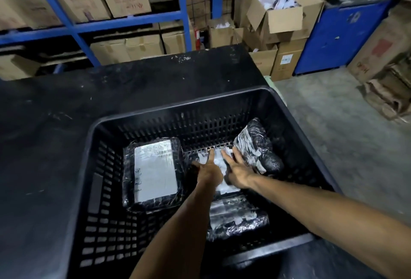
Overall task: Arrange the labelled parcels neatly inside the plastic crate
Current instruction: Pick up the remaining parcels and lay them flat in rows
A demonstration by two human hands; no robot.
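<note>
Both forearms reach into the black slotted plastic crate (93, 180) on the dark bench (44, 123); left hand (209, 173) and right hand (236, 174), fingers spread, grip released, press a black-wrapped labelled parcel (219, 159) flat against the far wall, squaring it between neighbouring parcels.

Crate (142, 223) sits on table (44, 134). Four parcels inside: flat parcel (155, 171) at left, middle parcel (219, 160) under both hands, leaning parcel (255, 145) at right wall, near parcel (235, 218) closest to person.
</note>
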